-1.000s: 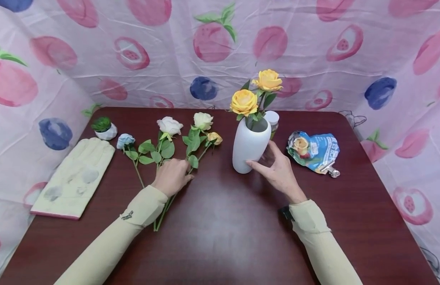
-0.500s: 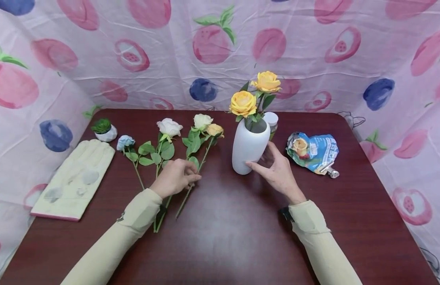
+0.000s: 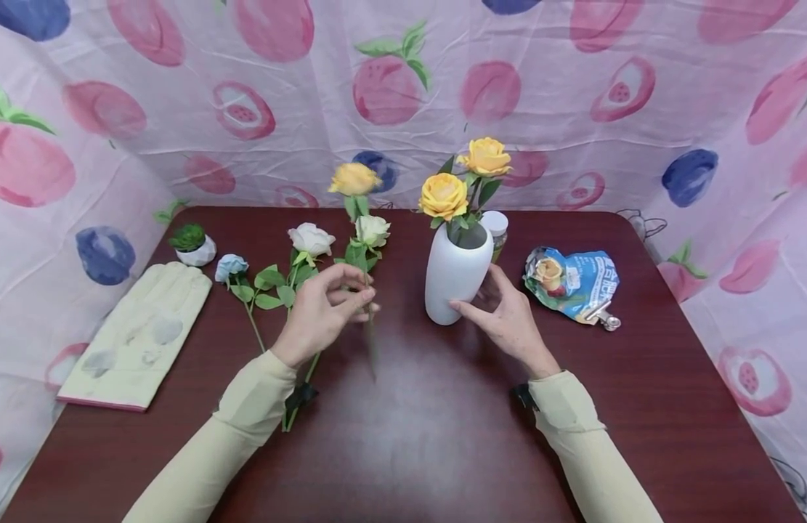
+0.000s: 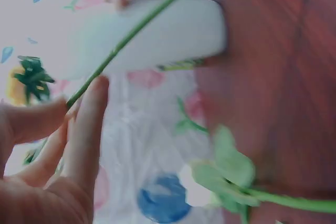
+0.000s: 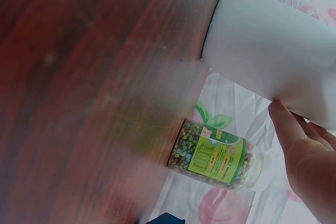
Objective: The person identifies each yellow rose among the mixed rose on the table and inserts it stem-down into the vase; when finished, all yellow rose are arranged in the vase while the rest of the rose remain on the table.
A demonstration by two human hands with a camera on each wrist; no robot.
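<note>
My left hand [image 3: 325, 309] pinches the stem [image 4: 118, 48] of a yellow rose [image 3: 354, 179] between thumb and fingers. The rose stands nearly upright, its lower stem hanging over the table. Around the lower right side of a white vase [image 3: 452, 283], my right hand [image 3: 511, 323] holds with its thumb in front and fingers behind. Two yellow roses [image 3: 444, 196] stand in the vase, their lower stems hidden inside. Left of and under my left hand lie a white rose [image 3: 311, 240], a cream rose [image 3: 372, 230] and a small blue flower [image 3: 231, 267].
A jar [image 5: 215, 156] of small multicoloured pellets stands behind the vase. To the right lies a blue packet [image 3: 573, 280] with a metal clip [image 3: 602, 314]. Pale gloves [image 3: 138, 334] and a small potted succulent [image 3: 192, 243] occupy the left side. A fruit-print cloth [image 3: 279, 160] hangs behind the table.
My left hand has lifted the yellow rose from among the lying flowers and turned it upright, moving slightly right. The right hand has stayed on the vase.
</note>
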